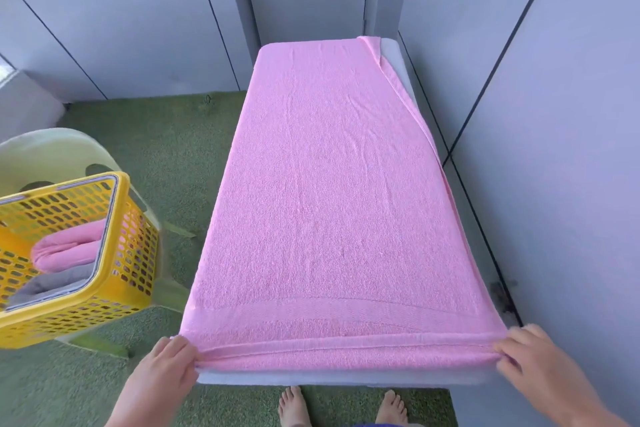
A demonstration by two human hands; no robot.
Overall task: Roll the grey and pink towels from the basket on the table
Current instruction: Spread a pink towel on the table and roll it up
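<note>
At near edge we pinch pink towel corners, left hand and right hand (both gripping); uneven rolling risks skew.

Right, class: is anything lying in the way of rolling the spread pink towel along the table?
Nothing visible: the left hand and right hand grip the pink towel at its near corners, and nothing lies on it.

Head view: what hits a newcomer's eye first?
The pink towel spread flat along the whole table, centre frame. The left hand and right hand pinch its near corners at the bottom. At left, a yellow basket holds a second pink towel and a grey towel.
</note>
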